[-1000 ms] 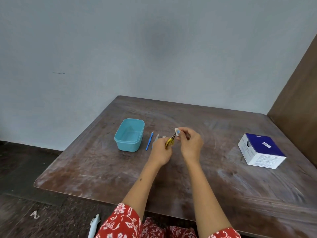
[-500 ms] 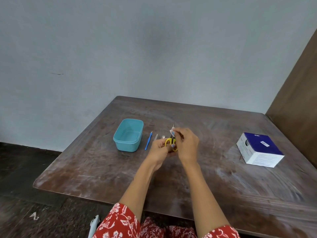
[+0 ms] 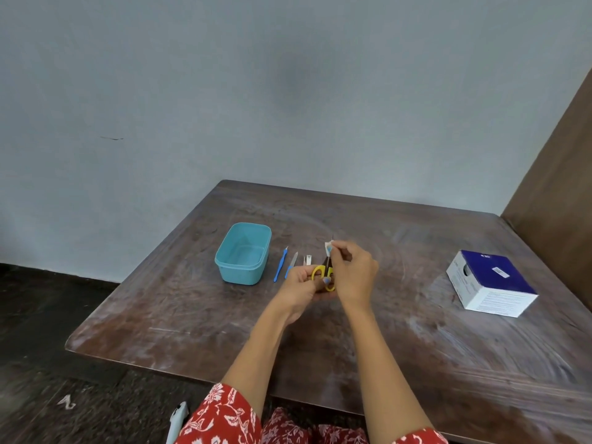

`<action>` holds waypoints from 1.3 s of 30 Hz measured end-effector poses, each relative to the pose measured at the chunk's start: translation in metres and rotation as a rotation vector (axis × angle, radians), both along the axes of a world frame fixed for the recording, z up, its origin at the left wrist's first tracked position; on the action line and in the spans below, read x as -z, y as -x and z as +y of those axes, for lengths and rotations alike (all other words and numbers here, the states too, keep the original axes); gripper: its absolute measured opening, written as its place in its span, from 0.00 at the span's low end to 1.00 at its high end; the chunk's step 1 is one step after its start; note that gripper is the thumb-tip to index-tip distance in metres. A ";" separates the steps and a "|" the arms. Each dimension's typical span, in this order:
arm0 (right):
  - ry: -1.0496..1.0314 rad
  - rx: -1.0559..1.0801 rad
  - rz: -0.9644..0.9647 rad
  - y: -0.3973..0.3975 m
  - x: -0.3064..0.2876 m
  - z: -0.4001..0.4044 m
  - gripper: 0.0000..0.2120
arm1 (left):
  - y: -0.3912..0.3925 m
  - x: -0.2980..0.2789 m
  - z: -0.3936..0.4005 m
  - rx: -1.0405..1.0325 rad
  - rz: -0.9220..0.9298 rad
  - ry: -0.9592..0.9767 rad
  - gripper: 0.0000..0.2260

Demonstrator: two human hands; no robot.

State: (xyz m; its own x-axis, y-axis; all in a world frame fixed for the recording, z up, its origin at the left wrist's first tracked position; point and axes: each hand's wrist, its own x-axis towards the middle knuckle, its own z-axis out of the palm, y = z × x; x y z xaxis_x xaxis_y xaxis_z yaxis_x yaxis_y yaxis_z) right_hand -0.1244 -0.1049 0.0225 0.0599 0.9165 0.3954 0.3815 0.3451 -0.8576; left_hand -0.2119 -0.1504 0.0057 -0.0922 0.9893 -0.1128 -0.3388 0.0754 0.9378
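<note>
Fingers [image 3: 302, 273] of the left hand [image 3: 301, 285] curled through and round the yellow loops of the scissors [image 3: 322, 274], gripping them above the middle of the desk [image 3: 416, 347], with the dark blades pointing up and away from the person. Fingers [image 3: 340, 251] of the right hand [image 3: 354, 270] pinched a white-and-blue scrap [image 3: 328, 248] right at the blades, near their tip (whether the blades were biting into it was too small to tell). Both hands were touching or nearly so, the right one just behind the scissor handles.

In the head view, just left of the hands, three small tools lay side by side on the desk: a blue stick tool [image 3: 281, 264], a grey nail file [image 3: 292, 262] and a nail clipper [image 3: 308, 259]. A teal tub [image 3: 243, 253] stood beside them, further left, lid off and nothing visible inside. A blue-and-white carton [image 3: 490, 283] sat well apart, near the desk's right side. Red flowered cloth [image 3: 224, 418] covered the person at the bottom edge.
</note>
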 end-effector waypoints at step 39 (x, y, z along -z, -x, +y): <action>0.162 -0.172 -0.090 -0.010 0.005 0.000 0.04 | 0.010 -0.002 0.013 -0.222 -0.152 0.044 0.13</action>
